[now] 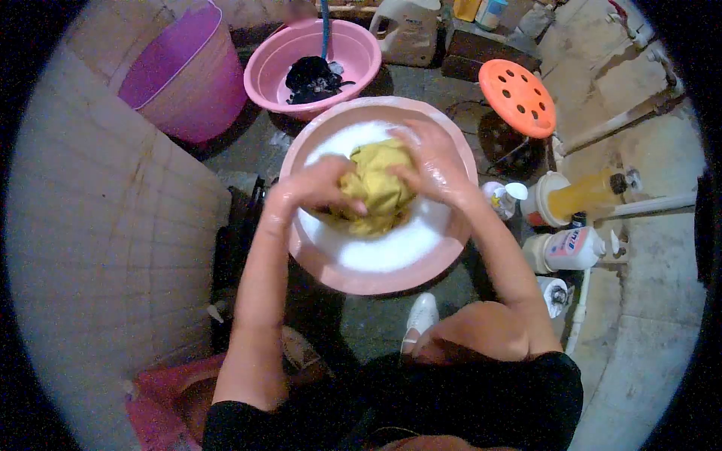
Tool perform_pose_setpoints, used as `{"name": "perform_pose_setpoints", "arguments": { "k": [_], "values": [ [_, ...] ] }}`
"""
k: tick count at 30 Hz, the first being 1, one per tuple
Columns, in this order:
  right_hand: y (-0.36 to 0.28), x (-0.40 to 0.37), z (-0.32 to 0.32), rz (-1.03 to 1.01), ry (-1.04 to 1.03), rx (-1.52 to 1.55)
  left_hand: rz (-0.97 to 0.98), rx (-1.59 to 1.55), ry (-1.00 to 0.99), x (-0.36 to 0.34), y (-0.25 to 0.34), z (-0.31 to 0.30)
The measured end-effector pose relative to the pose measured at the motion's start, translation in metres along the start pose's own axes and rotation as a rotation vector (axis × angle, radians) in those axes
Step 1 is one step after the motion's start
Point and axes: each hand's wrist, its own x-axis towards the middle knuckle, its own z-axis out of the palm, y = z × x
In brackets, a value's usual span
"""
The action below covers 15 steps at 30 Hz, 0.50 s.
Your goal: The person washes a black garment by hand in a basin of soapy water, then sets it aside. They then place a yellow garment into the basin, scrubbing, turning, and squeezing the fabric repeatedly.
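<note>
A bunched yellow cloth [381, 180] is over a pink basin [361, 281] of white, sudsy liquid. From its left side my left hand [320, 186] grips the cloth, fingers curled over the front. My right hand [432, 159] is wet with some foam and clasps the opposite side, its fingers slightly smeared by motion. The cloth's underside is hidden, so how deep it sits in the suds cannot be seen.
Behind stands a smaller pink basin [259, 79] with dark wet cloth [312, 79] and a blue hose [325, 34]. A tall pink tub [203, 105] is at the left. An orange stool [519, 98] and several bottles, including a white one [575, 249], line the right wall.
</note>
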Motion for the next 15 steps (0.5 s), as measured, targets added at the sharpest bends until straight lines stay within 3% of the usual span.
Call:
{"name": "perform_pose_setpoints", "arguments": {
  "k": [2, 3, 4, 5, 8, 10, 12, 14, 15],
  "values": [
    [0.002, -0.002, 0.043, -0.211, -0.274, -0.064, -0.225, 0.156, -0.393, 0.018, 0.023, 0.016],
    [0.007, -0.004, 0.057, -0.212, -0.277, -0.057, -0.291, 0.291, -0.249, 0.016, 0.034, 0.031],
    [0.011, -0.008, 0.072, -0.169, -0.506, -0.115, -0.357, 0.421, -0.107, 0.012, 0.039, 0.045],
    [0.014, -0.013, 0.084, -0.124, -0.738, -0.173, -0.361, 0.435, -0.087, 0.026, 0.008, 0.074],
    [0.019, -0.024, 0.104, -0.025, -0.749, -0.153, -0.384, 0.445, -0.002, 0.032, -0.008, 0.106],
    [0.031, -0.023, 0.127, -0.066, -0.727, -0.217, -0.364, 0.453, 0.02, 0.043, -0.022, 0.12],
    [0.037, -0.018, 0.139, -0.104, -0.71, -0.272, -0.393, 0.395, -0.064, 0.061, -0.04, 0.13],
    [0.038, -0.003, 0.135, 0.022, -0.888, 0.009, -0.448, 0.483, -0.085, 0.082, -0.05, 0.133],
    [0.034, 0.005, 0.131, 0.043, -0.933, -0.041, -0.405, 0.426, -0.271, 0.091, -0.06, 0.131]
  ]
}}
